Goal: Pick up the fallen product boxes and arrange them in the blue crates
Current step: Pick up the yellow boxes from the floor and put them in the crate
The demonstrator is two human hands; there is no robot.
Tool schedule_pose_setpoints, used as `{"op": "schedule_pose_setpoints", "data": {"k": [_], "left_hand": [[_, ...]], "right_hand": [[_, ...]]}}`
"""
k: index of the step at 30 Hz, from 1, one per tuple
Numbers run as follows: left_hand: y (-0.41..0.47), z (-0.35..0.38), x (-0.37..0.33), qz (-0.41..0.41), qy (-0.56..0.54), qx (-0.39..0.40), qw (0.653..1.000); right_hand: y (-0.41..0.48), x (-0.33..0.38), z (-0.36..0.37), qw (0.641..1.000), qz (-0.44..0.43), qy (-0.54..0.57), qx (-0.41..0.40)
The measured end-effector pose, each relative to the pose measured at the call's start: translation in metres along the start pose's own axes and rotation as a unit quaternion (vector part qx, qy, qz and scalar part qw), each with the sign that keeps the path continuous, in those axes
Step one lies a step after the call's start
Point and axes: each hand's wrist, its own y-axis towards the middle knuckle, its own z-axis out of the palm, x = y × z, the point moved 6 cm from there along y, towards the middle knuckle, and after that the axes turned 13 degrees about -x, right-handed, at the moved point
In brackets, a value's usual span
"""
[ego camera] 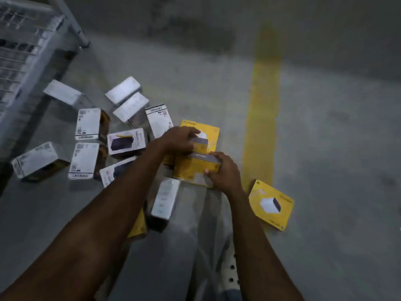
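Several product boxes lie scattered on the grey floor. My right hand (223, 172) grips the right end of a yellow box (191, 168) near the middle. My left hand (180, 140) rests with its fingers on a second yellow box (211, 135) just behind it. A third yellow box (272, 205) lies flat to the right. White boxes, such as one with a dark speaker picture (125, 141) and a long one (165, 202) near my arms, spread to the left. No blue crate is in view.
A grey metal rack (26, 51) stands at the upper left with its leg (78, 29) on the floor. A yellow painted line (262, 118) runs up the floor to the right of the boxes. My trouser leg (208, 246) shows below.
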Motion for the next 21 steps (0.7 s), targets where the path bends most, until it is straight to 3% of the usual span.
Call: {"op": "schedule_pose_setpoints", "data": {"k": [1,3,7,9,12,18,21], "left_hand": [[-0.008,-0.001,0.0,0.008,0.037,0.016,0.999],[-0.025,-0.013,0.0,0.012,0.09,-0.035,0.995],[-0.071,-0.076,-0.018,-0.08,-0.036,-0.215,0.973],[-0.108,-0.134,-0.038,-0.144,-0.138,-0.319,0.926],[-0.17,-0.241,-0.08,-0.213,-0.26,-0.404,0.851],[-0.302,-0.48,-0.157,-0.272,-0.4,-0.499,0.719],[-0.376,-0.581,-0.191,-0.293,-0.504,-0.526,0.62]], "right_hand": [[-0.005,0.005,-0.004,1.0,0.006,-0.011,-0.002],[-0.018,0.023,-0.015,1.0,0.013,-0.027,0.003],[-0.05,0.072,-0.072,0.999,0.034,-0.016,-0.038],[-0.067,0.108,-0.117,0.996,0.052,0.014,-0.068],[-0.094,0.185,-0.195,0.99,0.082,0.068,-0.097],[-0.174,0.363,-0.347,0.97,0.095,0.189,-0.123],[-0.218,0.456,-0.418,0.937,0.104,0.307,-0.131]]}}
